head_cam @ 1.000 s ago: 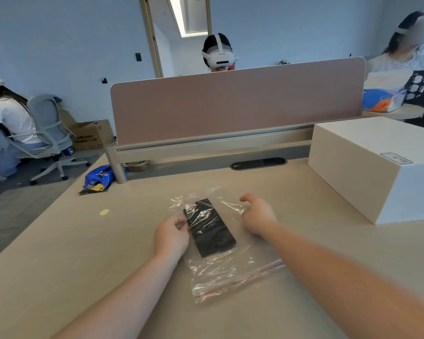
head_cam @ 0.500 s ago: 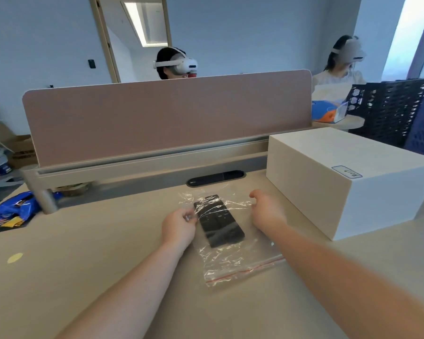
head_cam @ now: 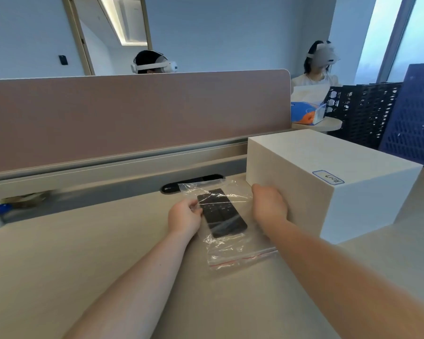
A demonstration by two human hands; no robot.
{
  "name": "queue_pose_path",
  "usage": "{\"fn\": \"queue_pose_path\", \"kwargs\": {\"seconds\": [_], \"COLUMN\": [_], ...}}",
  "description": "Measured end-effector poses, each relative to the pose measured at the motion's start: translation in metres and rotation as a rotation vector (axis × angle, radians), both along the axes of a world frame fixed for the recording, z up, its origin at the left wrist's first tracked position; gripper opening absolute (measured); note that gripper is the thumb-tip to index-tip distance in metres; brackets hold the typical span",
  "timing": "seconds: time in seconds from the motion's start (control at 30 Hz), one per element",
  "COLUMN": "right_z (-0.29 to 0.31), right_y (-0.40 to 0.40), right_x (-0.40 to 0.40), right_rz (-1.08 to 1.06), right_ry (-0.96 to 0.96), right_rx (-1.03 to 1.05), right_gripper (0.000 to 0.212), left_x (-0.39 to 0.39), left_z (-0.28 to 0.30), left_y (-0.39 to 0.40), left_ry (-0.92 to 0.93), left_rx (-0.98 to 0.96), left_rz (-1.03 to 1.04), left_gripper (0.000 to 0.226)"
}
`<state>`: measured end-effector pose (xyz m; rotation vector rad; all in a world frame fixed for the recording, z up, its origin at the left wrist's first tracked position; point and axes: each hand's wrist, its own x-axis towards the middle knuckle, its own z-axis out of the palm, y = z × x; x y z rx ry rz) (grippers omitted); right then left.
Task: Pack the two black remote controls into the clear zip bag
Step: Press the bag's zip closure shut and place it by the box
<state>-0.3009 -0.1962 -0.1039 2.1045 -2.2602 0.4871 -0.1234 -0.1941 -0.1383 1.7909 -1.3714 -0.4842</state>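
Basically packed: black remotes [head_cam: 221, 212] lie inside clear zip bag [head_cam: 230, 250], frame centre, on worktop [head_cam: 83, 253]. Left hand [head_cam: 184, 217] fingers pinch bag edge; right hand [head_cam: 268, 207] fingers' state unclear. Seal the red strip evenly, pressing air out.

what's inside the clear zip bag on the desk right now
Black remote controls lie flat inside the clear plastic zip bag. Only one buttoned face shows; whether a second lies underneath is hidden.
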Motion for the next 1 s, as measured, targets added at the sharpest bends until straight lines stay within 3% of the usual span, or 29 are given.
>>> {"fn": "queue_pose_path", "kwargs": {"seconds": [0.4, 0.87, 1.0], "right_z": [-0.006, -0.004, -0.006], "right_y": [-0.004, 0.023, 0.050], "right_x": [0.002, -0.006, -0.001], "right_rz": [0.060, 0.122, 0.186], "right_ry": [0.284, 0.306, 0.310], "right_rx": [0.041, 0.059, 0.048], "right_gripper": [0.036, 0.032, 0.028], "left_x": [0.002, 0.009, 0.014], "left_z": [-0.005, -0.005, -0.002], "left_y": [-0.009, 0.036, 0.070], "left_ry": [0.009, -0.009, -0.042], "left_rx": [0.017, 0.065, 0.073], "left_rz": [0.020, 0.063, 0.114], "left_gripper": [0.028, 0.036, 0.025]}}
